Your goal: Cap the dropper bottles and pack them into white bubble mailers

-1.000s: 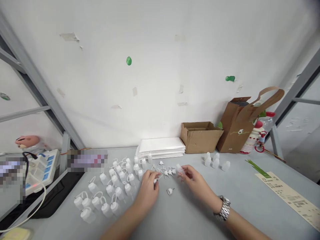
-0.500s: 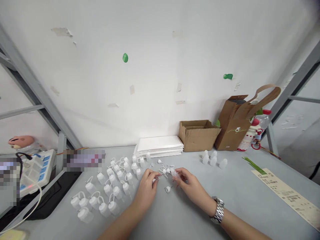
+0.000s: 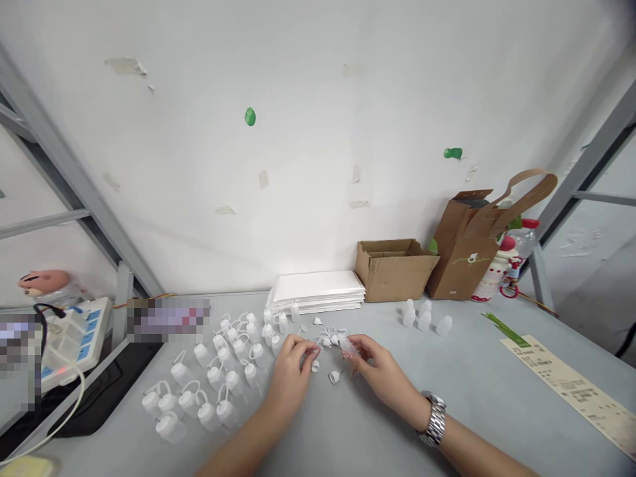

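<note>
My right hand (image 3: 373,360) is closed around a small translucent squeeze bottle (image 3: 349,346), tilted and partly hidden by the fingers. My left hand (image 3: 294,361) is pinched, and a white cap (image 3: 315,366) shows just under its fingertips; its strap is too small to make out. Between and beyond the hands lies a loose pile of white caps with straps (image 3: 328,336). Another cap (image 3: 334,377) rests on the table nearer to me. Left of my left hand stand many capped bottles (image 3: 231,381) with looped straps.
Several uncapped bottles (image 3: 424,320) stand at the right. Along the wall are a white stack of flat boxes or sheets (image 3: 318,286), an open cardboard box (image 3: 397,275) and a brown paper bag (image 3: 462,252). A power strip (image 3: 94,338) with cables is at far left, a printed strip (image 3: 561,384) at right.
The white cap by my left fingertips has come into view below them, where fingers covered it before. My right hand keeps the bottle in nearly the same place.
</note>
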The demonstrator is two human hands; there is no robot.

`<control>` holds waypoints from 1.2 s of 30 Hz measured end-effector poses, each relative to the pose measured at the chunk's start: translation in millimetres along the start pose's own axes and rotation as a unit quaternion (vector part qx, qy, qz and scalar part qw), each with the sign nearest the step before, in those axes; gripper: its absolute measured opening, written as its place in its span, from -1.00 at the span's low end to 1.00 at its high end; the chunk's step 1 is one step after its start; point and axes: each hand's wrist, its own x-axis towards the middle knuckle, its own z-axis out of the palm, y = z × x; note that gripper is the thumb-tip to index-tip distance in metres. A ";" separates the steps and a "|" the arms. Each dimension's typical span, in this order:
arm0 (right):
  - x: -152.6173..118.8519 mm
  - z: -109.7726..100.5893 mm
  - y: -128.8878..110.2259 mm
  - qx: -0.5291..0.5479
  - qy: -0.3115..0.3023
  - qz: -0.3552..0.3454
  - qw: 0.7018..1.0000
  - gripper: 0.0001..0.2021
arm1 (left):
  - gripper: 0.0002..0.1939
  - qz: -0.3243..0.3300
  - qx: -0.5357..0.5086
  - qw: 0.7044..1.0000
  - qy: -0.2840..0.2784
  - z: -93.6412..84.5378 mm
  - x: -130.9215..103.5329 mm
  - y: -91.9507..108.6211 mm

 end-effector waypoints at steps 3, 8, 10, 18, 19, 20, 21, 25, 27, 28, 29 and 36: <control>-0.3 -0.4 -1.0 0.002 0.001 -0.003 1.000 -0.75 | -0.85 0.003 -0.007 1.000 0.011 -1.3 0.5 2.3; -1.0 -0.6 -3.2 -0.005 0.001 -0.004 1.000 -0.74 | -0.87 -0.012 -0.016 0.999 0.029 -3.1 0.4 6.1; -1.2 -0.6 -3.8 -0.009 0.003 -0.004 1.000 -0.74 | -0.88 -0.010 -0.028 0.999 0.028 -2.5 -0.7 6.4; -1.7 -1.4 -3.3 -0.012 -0.014 -0.021 1.000 -0.75 | -0.87 -0.070 -0.161 0.984 0.024 -0.5 0.1 5.4; -2.9 -1.0 -3.4 -0.016 -0.019 -0.033 0.999 -0.76 | -0.86 -0.086 -0.191 0.978 0.027 -0.9 1.2 5.9; -4.4 -0.1 -3.4 -0.022 -0.025 -0.045 0.998 -0.76 | -0.83 -0.100 -0.216 0.971 0.028 -1.5 2.3 6.7; -6.3 1.1 -3.5 -0.028 -0.031 -0.057 0.997 -0.77 | -0.81 -0.111 -0.235 0.965 0.026 -2.3 3.1 7.9; -13.5 8.3 -3.9 -0.044 -0.051 -0.078 0.995 -0.78 | -0.79 -0.130 -0.283 0.950 0.010 -5.0 2.2 16.1; -15.1 11.3 -4.3 -0.052 -0.048 -0.079 0.994 -0.80 | -0.81 -0.131 -0.290 0.948 0.007 -5.4 0.0 20.1; -15.2 12.2 -4.6 -0.054 -0.044 -0.078 0.995 -0.80 | -0.81 -0.131 -0.291 0.948 0.005 -5.4 -1.0 21.6; -14.8 12.7 -5.0 -0.055 -0.038 -0.076 0.995 -0.81 | -0.81 -0.132 -0.293 0.947 0.002 -5.2 -1.8 22.6; -13.4 12.6 -7.9 -0.052 -0.024 -0.055 0.997 -0.69 | -0.76 -0.117 -0.292 0.949 -0.007 -3.1 -2.6 22.5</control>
